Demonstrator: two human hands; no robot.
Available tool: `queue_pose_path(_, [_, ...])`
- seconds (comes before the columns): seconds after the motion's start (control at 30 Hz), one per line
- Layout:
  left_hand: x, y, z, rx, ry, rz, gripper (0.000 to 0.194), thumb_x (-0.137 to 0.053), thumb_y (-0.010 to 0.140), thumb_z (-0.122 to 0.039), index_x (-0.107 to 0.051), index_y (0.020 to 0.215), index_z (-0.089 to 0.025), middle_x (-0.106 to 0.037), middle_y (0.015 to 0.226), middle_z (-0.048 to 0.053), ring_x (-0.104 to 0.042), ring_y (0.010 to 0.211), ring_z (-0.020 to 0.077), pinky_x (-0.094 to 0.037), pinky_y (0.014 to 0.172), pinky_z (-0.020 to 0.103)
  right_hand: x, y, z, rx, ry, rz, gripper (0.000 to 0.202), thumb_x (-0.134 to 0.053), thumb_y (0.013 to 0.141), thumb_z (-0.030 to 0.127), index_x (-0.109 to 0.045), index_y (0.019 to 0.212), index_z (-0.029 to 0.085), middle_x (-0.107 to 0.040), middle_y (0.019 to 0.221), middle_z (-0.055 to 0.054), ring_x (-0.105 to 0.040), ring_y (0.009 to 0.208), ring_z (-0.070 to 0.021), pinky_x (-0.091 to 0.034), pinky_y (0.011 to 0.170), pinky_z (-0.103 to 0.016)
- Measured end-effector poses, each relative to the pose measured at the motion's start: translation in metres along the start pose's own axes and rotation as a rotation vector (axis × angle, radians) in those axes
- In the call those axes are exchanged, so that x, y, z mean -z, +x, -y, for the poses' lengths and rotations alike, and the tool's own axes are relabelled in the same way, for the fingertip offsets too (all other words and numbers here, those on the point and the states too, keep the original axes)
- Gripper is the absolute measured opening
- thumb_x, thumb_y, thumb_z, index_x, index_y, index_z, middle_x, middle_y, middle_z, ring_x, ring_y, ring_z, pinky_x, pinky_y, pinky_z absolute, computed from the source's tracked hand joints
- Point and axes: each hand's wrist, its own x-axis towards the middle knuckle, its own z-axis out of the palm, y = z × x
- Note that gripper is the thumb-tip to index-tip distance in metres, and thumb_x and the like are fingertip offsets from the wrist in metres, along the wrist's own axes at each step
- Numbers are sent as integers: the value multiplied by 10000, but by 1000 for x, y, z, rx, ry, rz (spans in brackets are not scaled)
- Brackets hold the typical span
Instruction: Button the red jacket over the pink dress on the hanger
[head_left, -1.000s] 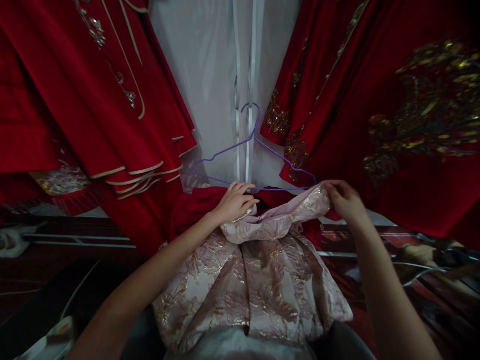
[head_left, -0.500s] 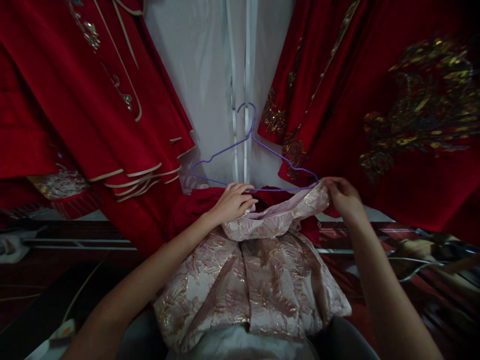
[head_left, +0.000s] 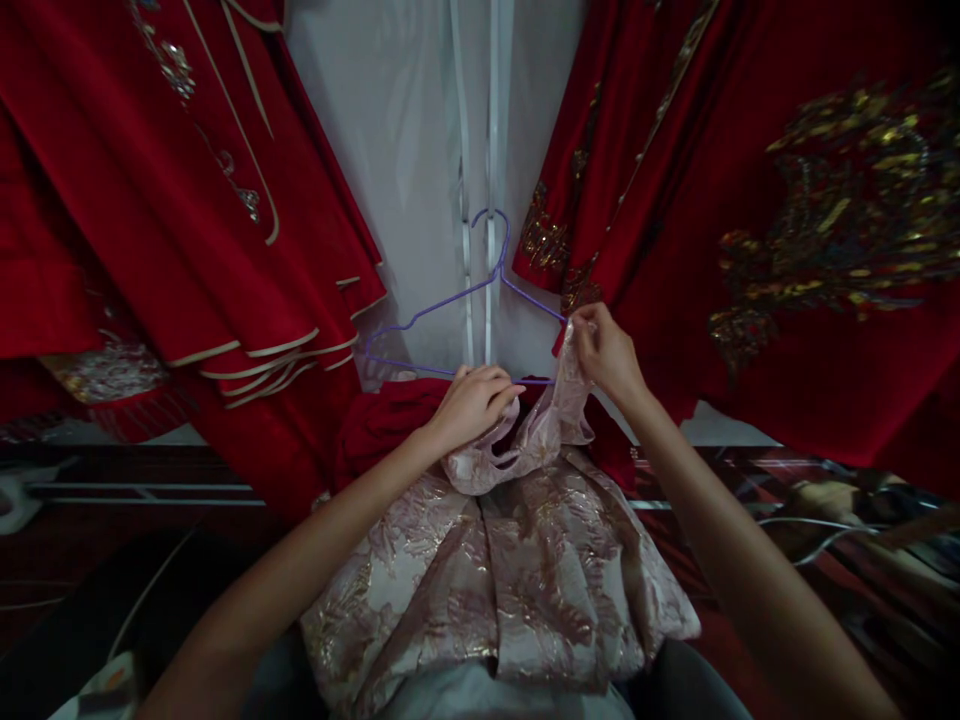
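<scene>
Hands closer together on pink brocade

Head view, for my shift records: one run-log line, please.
left hand: on brocade garment | right hand: pinching its upper part | purple hanger: partly hidden

Trimmed red clothes left, sequined red fabric right, pale backdrop.

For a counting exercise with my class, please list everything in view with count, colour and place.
Brocade garment: one, pink and gold, lower centre
Hanger: one, purple, centre
Bunched cloth: count unclear, dark red, behind garment
Left-side clothes: several, red, upper left
Right-side clothes: several, red with gold, upper right
Backdrop: one, pale grey, behind hanger
Clutter: too dark to count, lower sides
Left hand: one, bare, at garment's top
Right hand: one, bare, pinching garment
</scene>
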Motion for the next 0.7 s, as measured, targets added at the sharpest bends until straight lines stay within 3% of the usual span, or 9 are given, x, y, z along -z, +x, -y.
queue_pose_path(0.13, [32, -9, 26, 44, -8, -264, 291, -521, 879, -433, -714, 803, -230, -669, 876, 9, -575, 863, 144, -365, 827, 304, -6, -4, -5, -41, 18, 15, 278, -364, 933, 445, -523, 936, 217, -632, 796, -43, -581, 671, -187, -386, 633, -286])
queue_pose_path(0.27, [70, -41, 85, 288, 65, -616, 275, -608, 813, -441, -718, 730, -203, -626, 659, 1, -542, 661, 135, -400, 696, 273, 4, -3, -9, -49, 83, 17, 322, -451, 882, 526, -541, 897, 218, -604, 716, -19, -538, 603, -160, -366, 570, -259])
queue_pose_path(0.33, [80, -62, 113, 383, 77, -705, 277, -608, 812, -431, -716, 738, -187, -651, 691, 8, -562, 667, 134, -414, 707, 263, 9, -1, -8, -46, 88, 7, 331, -485, 860, 540, -553, 890, 217, -605, 709, -18, -532, 603, -156, -368, 567, -257])
queue_pose_path(0.5, [70, -95, 152, 549, -37, -767, 303, -594, 804, -427, -722, 784, -154, -689, 742, 22, -599, 682, 143, -443, 677, 244, 10, 0, -6, -41, 94, -8, 341, -491, 853, 552, -558, 879, 219, -599, 698, -15, -529, 590, -150, -371, 558, -257])
queue_pose_path(0.6, [60, -98, 161, 618, -114, -763, 327, -593, 789, -444, -723, 756, -145, -686, 702, 17, -590, 638, 146, -451, 650, 250, 9, -2, -5, -44, 84, -7, 350, -482, 855, 561, -558, 882, 220, -596, 687, -15, -534, 587, -152, -368, 553, -258])
queue_pose_path(0.7, [59, -95, 164, 581, -140, -798, 318, -600, 783, -439, -724, 752, -148, -691, 720, 22, -596, 661, 149, -461, 670, 258, 9, -2, -4, -38, 65, -17, 342, -483, 857, 553, -562, 885, 221, -598, 686, -16, -539, 587, -152, -372, 563, -262])
